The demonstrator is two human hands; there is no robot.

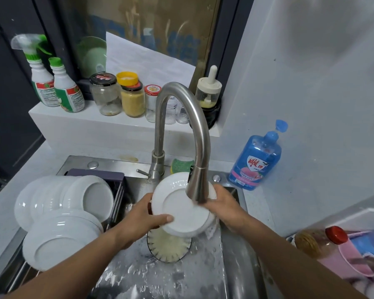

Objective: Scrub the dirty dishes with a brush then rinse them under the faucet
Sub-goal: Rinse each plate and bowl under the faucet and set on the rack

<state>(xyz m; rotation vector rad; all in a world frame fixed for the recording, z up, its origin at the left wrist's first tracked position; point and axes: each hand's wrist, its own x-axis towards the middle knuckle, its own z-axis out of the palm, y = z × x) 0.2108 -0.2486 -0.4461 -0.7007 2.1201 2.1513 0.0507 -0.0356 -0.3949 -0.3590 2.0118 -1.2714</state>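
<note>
left hand [146, 220] and right hand [224, 209] both grip a round white ceramic plate [181, 214], underside up. it sits beneath the curved steel faucet [198, 134].

Two hands: left hand [143, 219], right hand [222, 206]. One faucet [201, 134]. One held plate [181, 212]; racked plates [95, 197] several, overlapped, uncounted. One patterned bowl [168, 247]. One sponge [179, 165]. One blue soap bottle [255, 160]. Two green-capped bottles [42, 83] [68, 93]. Three screw-lid jars [105, 96] [132, 100] [151, 102]. One knob-topped jar [208, 91].

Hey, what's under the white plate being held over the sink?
A dark-rimmed dish with a yellowish inside lies on the wet sink floor. The plate covers its far edge.
</note>
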